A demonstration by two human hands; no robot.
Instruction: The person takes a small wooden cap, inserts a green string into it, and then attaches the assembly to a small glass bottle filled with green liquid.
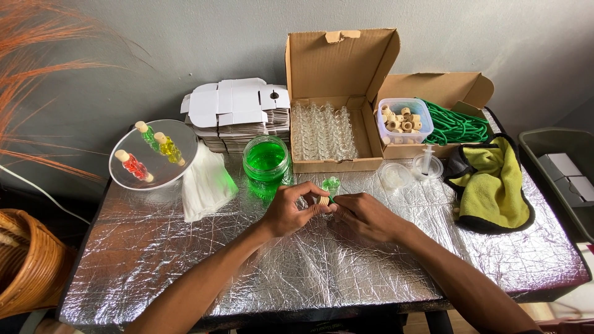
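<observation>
Together, the left hand (289, 209) and the right hand (362, 216) met over the foil-covered table (154, 260), both pinching a small glass bottle of green liquid (331, 185) with a wooden cap (322, 200) at its near end. Just behind the bottle stood a jar of green liquid (266, 159), beside an open cardboard box (337, 93) of empty bottles (323, 131).

A plain grey wall (154, 43) is standing behind the foil-covered surface (185, 260), soft daylight is falling evenly, and a wicker basket (25, 260) is sitting low at left.
</observation>
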